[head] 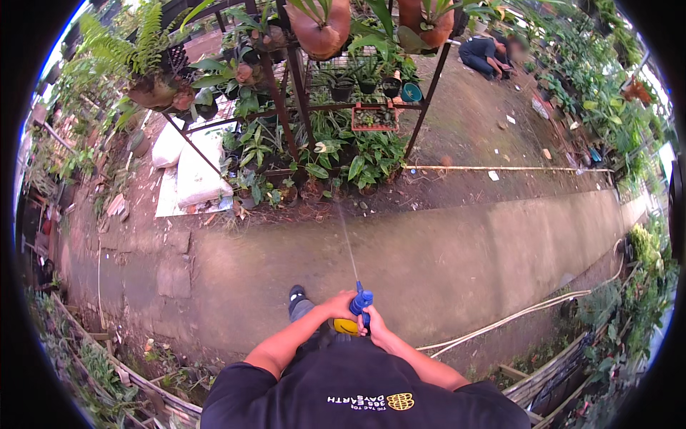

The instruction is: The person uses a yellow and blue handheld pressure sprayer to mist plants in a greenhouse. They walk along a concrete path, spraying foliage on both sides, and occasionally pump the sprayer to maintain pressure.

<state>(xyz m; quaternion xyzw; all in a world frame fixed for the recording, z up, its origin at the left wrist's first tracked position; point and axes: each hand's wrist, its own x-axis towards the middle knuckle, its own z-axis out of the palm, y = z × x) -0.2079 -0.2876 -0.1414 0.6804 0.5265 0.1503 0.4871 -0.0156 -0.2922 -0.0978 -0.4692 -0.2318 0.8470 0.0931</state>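
Observation:
A pump sprayer with a blue head (362, 302) and a yellow bottle (346, 326) is held close in front of my body. My right hand (376, 325) grips the blue handle from the right side. From the left, my left hand (340, 305) closes on the sprayer just beside its head. A thin jet of water (348, 241) leaves the nozzle. It runs forward over the path towards low potted plants (321, 185) at the foot of a metal plant rack (295, 96). Much of the bottle is hidden by my hands and arms.
White sacks (201, 171) lie on a sheet left of the rack. A concrete path (429, 257) crosses before me. A pale hose (514, 308) runs along its right near side. Another person (482, 56) crouches at the far right. A pole (504, 168) lies on the soil.

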